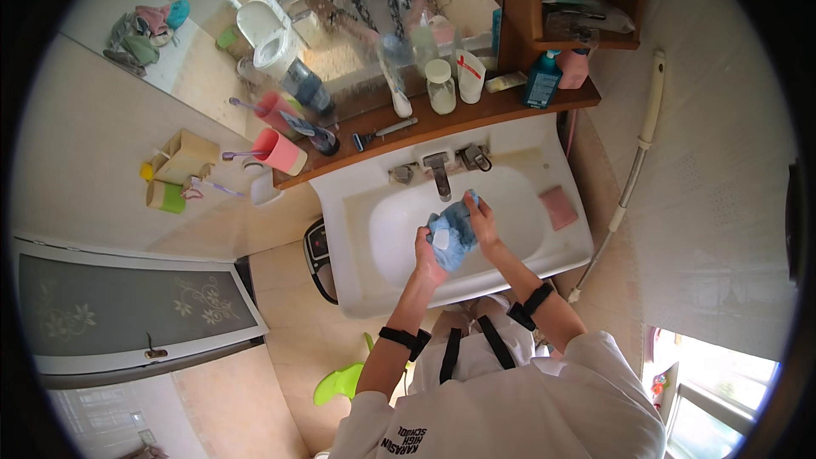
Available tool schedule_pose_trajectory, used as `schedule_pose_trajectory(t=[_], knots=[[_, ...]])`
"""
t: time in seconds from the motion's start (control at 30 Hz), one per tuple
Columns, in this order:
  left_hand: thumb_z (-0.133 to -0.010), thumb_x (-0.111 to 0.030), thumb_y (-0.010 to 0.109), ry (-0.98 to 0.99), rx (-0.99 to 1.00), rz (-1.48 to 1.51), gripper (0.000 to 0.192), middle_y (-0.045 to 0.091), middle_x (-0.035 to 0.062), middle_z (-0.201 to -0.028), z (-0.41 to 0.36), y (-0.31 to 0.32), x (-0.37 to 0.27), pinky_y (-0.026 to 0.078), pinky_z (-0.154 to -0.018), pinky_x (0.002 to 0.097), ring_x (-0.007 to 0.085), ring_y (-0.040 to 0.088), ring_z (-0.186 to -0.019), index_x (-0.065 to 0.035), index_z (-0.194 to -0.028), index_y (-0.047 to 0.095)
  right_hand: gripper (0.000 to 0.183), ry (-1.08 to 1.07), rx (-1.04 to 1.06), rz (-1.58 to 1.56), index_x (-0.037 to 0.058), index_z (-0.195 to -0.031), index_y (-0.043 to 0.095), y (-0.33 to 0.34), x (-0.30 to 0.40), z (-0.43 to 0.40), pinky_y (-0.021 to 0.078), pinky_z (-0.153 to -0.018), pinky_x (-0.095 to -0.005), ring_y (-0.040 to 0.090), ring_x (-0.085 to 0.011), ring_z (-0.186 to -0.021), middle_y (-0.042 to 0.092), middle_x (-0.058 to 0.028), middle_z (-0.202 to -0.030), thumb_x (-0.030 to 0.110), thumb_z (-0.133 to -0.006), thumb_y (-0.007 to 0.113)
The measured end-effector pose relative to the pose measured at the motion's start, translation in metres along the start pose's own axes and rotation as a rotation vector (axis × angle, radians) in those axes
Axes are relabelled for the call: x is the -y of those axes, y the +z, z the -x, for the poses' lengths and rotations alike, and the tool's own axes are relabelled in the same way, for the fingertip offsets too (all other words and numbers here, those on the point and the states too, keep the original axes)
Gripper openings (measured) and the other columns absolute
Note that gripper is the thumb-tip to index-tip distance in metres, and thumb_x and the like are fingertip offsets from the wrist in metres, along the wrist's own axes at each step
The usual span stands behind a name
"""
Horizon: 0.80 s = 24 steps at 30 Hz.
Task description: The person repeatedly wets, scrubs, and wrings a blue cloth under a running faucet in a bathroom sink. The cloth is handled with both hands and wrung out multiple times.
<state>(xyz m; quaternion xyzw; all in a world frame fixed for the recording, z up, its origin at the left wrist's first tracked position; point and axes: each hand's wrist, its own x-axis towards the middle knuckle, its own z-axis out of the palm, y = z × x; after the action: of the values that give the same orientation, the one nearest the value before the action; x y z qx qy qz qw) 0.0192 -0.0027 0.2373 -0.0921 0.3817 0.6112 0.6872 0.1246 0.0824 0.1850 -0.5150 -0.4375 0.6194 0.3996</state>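
A crumpled light-blue cloth point(456, 227) is stretched between my two hands above the basin of a white washbasin point(357, 287). My left hand point(429, 257) grips its lower left part, beside a small white patch that could be a tag or a piece of soap; I cannot tell which. With its fingers closed on the upper right end, my right hand point(482, 220) holds the cloth just below the metal faucet point(438, 176). The faucet's spout points down towards the cloth. Whether water runs from it cannot be made out.
Behind the basin, a wooden shelf point(344, 162) bears a pink cup point(279, 152), a razor point(384, 134), a glass jar point(440, 87), tubes and a teal pump bottle point(542, 80). A pink cloth point(558, 208) lies on the basin's right side. Below left stands a green plastic object point(338, 384).
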Motion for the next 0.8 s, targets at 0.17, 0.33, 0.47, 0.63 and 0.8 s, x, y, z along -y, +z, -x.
schedule_pose_trajectory(t=[0.17,0.33,0.47,0.63,0.8], knots=[[-0.09,-0.038,0.032,0.051,-0.018,-0.02,0.051,0.063,0.0108,-0.117,0.0,-0.004,-0.004,0.048,-0.096,0.0423,0.0281,0.061,-0.107,-0.0064,-0.121,0.056,0.054,0.058,0.06,0.409,0.0029,-0.11,0.059,-0.032,-0.023,-0.009,0.0474,-0.075,-0.0357,0.06,-0.0227,-0.082,0.065,-0.0103,-0.09,0.053,-0.091,0.057],[-0.09,-0.039,0.033,0.076,0.017,-0.058,0.049,0.064,0.0085,-0.111,-0.002,-0.005,-0.006,0.049,-0.091,0.0413,0.0257,0.062,-0.102,-0.0073,-0.12,0.056,0.064,0.065,0.097,0.376,0.005,-0.134,0.049,-0.031,-0.006,0.018,0.0468,-0.091,-0.0379,0.06,-0.0298,-0.106,0.06,-0.0155,-0.121,0.05,-0.09,0.059],[-0.091,-0.039,0.035,0.152,0.016,-0.131,0.044,0.063,0.005,-0.105,-0.004,-0.008,-0.004,0.049,-0.087,0.0394,0.0222,0.061,-0.097,-0.0101,-0.117,0.056,0.063,-0.37,0.276,0.303,0.0071,-0.139,0.045,-0.017,0.034,0.051,0.0418,-0.102,-0.0354,0.052,-0.0277,-0.122,0.049,-0.0176,-0.137,0.036,-0.087,0.067],[-0.093,-0.042,0.042,0.158,0.018,-0.097,0.042,0.061,0.0025,-0.11,-0.002,-0.015,-0.001,0.046,-0.089,0.0332,0.0172,0.058,-0.1,-0.0113,-0.119,0.055,0.048,-0.614,0.415,0.409,0.0049,-0.131,0.054,0.0,0.058,0.071,0.0448,-0.098,-0.0344,0.056,-0.025,-0.116,0.056,-0.017,-0.13,0.018,-0.087,0.068],[-0.094,-0.039,0.05,0.111,-0.033,-0.183,0.035,0.062,0.0006,-0.103,0.004,-0.016,-0.003,0.046,-0.089,0.0325,0.0157,0.059,-0.097,-0.0115,-0.114,0.056,0.027,-0.245,0.263,0.191,0.0013,-0.119,0.061,0.011,0.037,0.067,0.0514,-0.084,-0.0308,0.063,-0.0182,-0.1,0.064,-0.0129,-0.113,0.014,-0.095,0.058]])
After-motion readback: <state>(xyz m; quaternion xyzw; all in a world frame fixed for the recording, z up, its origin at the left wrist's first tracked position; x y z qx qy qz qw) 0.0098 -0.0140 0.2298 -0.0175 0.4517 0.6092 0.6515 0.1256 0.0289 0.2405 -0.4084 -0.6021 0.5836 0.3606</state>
